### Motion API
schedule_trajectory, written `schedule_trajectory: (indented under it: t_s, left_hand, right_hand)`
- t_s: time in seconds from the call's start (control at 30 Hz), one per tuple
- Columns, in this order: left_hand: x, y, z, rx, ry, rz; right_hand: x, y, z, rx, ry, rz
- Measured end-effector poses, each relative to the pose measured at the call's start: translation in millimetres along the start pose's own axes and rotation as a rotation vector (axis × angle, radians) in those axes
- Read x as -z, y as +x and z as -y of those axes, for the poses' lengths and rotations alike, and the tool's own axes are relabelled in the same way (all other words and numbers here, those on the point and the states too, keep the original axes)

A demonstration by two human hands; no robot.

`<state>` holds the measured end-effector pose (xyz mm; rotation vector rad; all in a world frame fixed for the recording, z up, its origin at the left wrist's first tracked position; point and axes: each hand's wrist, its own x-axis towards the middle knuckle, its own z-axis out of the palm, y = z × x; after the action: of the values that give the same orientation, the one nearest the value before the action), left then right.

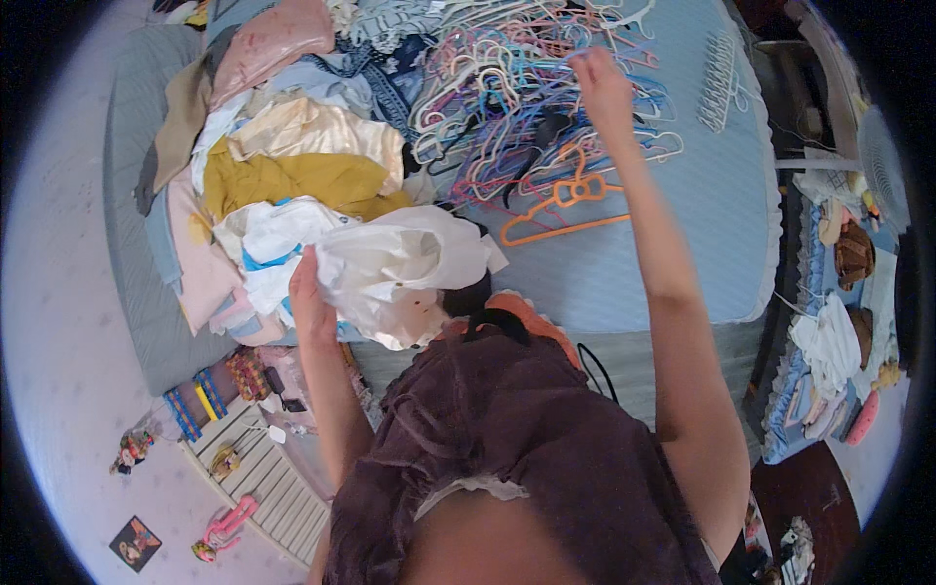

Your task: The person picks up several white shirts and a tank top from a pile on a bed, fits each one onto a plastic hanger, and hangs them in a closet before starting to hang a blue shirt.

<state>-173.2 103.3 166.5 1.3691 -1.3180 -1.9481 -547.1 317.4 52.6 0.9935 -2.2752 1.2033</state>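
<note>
My left hand (313, 296) grips a white garment (395, 256) of thin fabric, bunched over the near edge of the bed. Over a tangled heap of plastic hangers (497, 110), my right hand (603, 84) is closed on a purple-blue hanger (578, 55), only partly visible among the others. An orange hanger with a bow shape (580, 190) lies at the heap's near side. Left of the hangers is a pile of clothes, with a mustard garment (292, 179) and a cream satin one (314, 128) on it.
The bed (709, 219) has a light blue quilted cover. A white wire rack or hanger bundle (720, 84) lies at its right. A grey cushion or bedding (153, 292) lines the left side. A white slatted piece of furniture (263, 482) stands lower left; a shelf with garments (826, 344) is at right.
</note>
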Motion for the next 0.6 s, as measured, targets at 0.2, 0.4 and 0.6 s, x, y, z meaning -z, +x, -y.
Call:
schedule_trajectory:
  t_s: [0.2,0.4,0.6]
  left_hand:
    - [-0.4,3.9,-3.5,-0.209,0.138,0.006]
    - [-3.8,-12.5,-12.7,-0.322,0.159,0.065]
    - [-12.3,-25.0,-18.6,-0.613,0.422,0.238]
  right_hand:
    - [59.7,41.3,107.0,-0.255,0.573,0.058]
    - [93.8,24.0,201.0,0.195,0.422,0.326]
    - [96.2,8.4,253.4,0.290,0.381,0.338]
